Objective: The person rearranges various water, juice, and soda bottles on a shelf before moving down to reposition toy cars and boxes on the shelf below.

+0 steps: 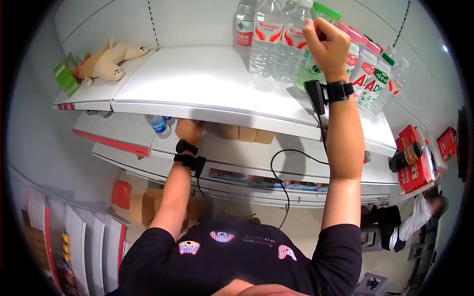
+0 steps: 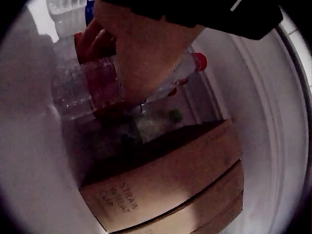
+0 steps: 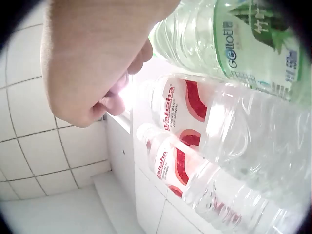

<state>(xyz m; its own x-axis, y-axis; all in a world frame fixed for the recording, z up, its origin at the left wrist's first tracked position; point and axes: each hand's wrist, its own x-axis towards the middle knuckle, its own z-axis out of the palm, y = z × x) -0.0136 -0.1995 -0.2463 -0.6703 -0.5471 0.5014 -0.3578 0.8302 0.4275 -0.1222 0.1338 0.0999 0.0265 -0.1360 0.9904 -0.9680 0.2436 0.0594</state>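
Observation:
In the head view my left hand (image 1: 189, 131) reaches under the top shelf (image 1: 182, 84) into the level below. The left wrist view shows its fingers (image 2: 92, 41) curled round a clear bottle with a red label (image 2: 103, 80); the forearm hides part of it. My right hand (image 1: 327, 48) is raised in front of the bottles on the top shelf, fingers curled in and nothing seen in them. Beside it in the right wrist view stand a green-tinted bottle (image 3: 258, 44) and two clear Wahaha water bottles (image 3: 195, 107).
Cardboard boxes (image 2: 161, 180) stand beside the left hand on the lower level, with a blue-labelled bottle (image 1: 159, 126) on its other side. A plush toy (image 1: 111, 61) and green box (image 1: 65, 78) sit at the top shelf's left end. A black cable (image 1: 272, 170) hangs between the wrists.

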